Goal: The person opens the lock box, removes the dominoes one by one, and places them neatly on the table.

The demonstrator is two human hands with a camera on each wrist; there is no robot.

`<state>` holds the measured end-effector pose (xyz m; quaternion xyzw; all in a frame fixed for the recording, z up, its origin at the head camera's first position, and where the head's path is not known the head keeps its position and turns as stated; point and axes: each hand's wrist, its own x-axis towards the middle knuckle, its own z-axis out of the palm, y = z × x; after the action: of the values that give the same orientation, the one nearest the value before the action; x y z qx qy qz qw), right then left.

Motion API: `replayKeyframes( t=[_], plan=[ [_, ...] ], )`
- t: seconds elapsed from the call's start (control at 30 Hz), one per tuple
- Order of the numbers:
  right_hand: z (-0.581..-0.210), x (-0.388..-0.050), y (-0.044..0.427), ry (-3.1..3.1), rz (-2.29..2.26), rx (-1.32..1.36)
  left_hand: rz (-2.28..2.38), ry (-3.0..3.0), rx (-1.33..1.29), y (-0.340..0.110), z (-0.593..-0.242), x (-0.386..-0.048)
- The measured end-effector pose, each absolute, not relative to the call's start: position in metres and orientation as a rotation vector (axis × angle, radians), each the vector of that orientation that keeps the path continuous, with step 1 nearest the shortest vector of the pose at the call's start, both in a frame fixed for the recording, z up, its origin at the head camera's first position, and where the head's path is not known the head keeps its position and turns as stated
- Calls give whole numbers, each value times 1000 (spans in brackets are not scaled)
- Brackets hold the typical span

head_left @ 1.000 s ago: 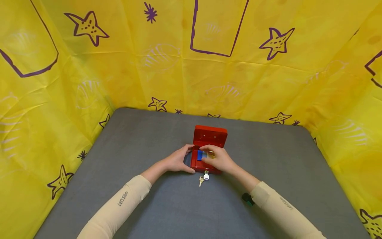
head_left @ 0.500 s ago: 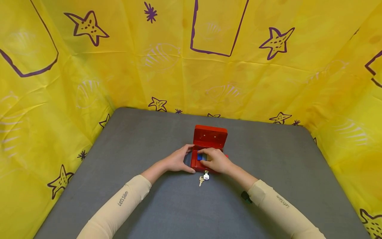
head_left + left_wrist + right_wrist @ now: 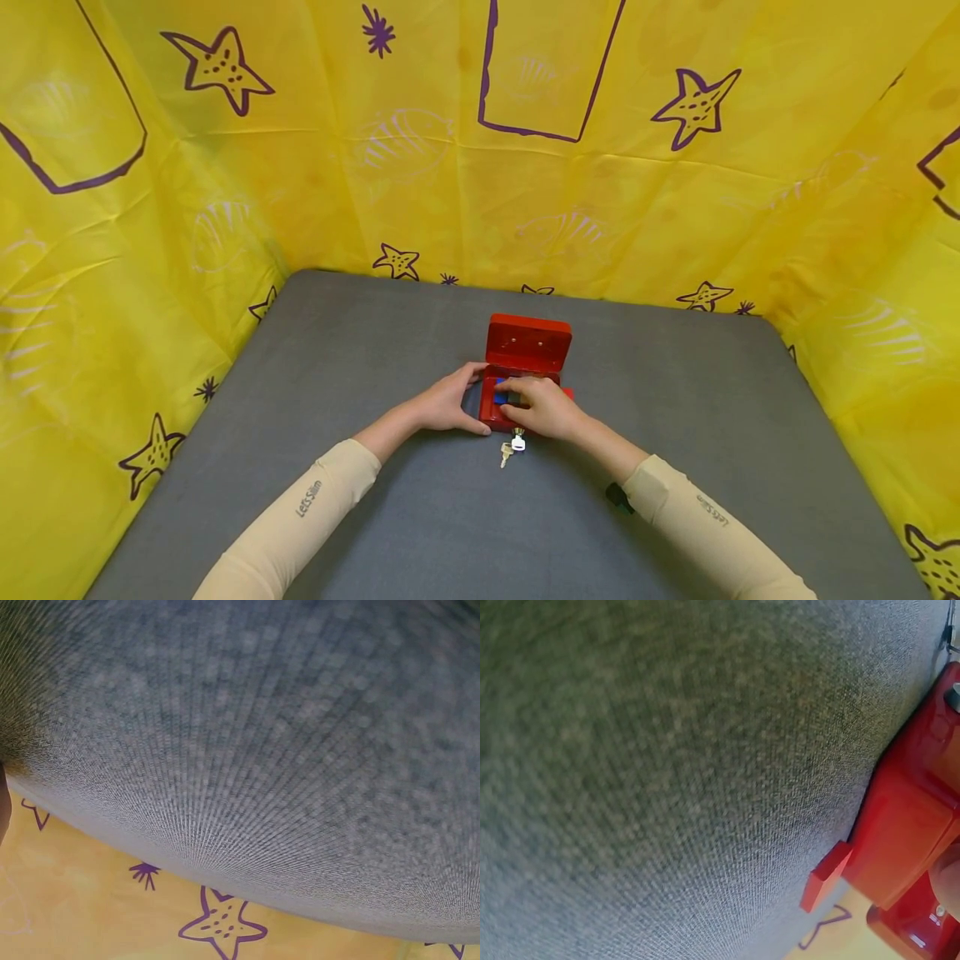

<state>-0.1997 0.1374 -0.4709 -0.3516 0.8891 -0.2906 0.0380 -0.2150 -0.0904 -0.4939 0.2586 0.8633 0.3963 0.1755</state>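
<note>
Cream fabric covers both forearms, the left sleeve (image 3: 300, 517) and right sleeve (image 3: 712, 525) angling in from the near side, with a dark device (image 3: 619, 498) at the right sleeve's end. Beyond them one key (image 3: 518, 444) seems to sit in the front lock, a second key (image 3: 506, 455) just beside it; the lock faces the person, presumably for easy reach. The red box (image 3: 488, 412) stands between the hands on the grey table (image 3: 375, 333). The left hand (image 3: 444, 404) grips its left side with fingers and thumb spread wide, thumb at the front corner, fingertips at the rear, probably to steady it. The right hand (image 3: 546, 407) arches over the interior, finger and thumb apart at their tips, near a blue piece (image 3: 500, 390); whether it pinches anything, I cannot tell. Outside the right wall, a small red block (image 3: 826, 876) lies touching or just beside the box. Behind, the lid (image 3: 528, 342) stands raised, leaving the inside reachable from above while limiting reach toward the back. Grey surface runs well past the box on both sides, giving the arms sideways room, up to the yellow cloth (image 3: 300, 183) enclosing the far edges.
</note>
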Motion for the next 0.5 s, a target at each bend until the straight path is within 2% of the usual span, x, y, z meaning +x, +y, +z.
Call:
replayKeyframes(
  t=[0.5],
  plan=[
    [-469,-199,135,2750,-877,-1078,1126,2440,751,-90,-492,-214]
  ],
)
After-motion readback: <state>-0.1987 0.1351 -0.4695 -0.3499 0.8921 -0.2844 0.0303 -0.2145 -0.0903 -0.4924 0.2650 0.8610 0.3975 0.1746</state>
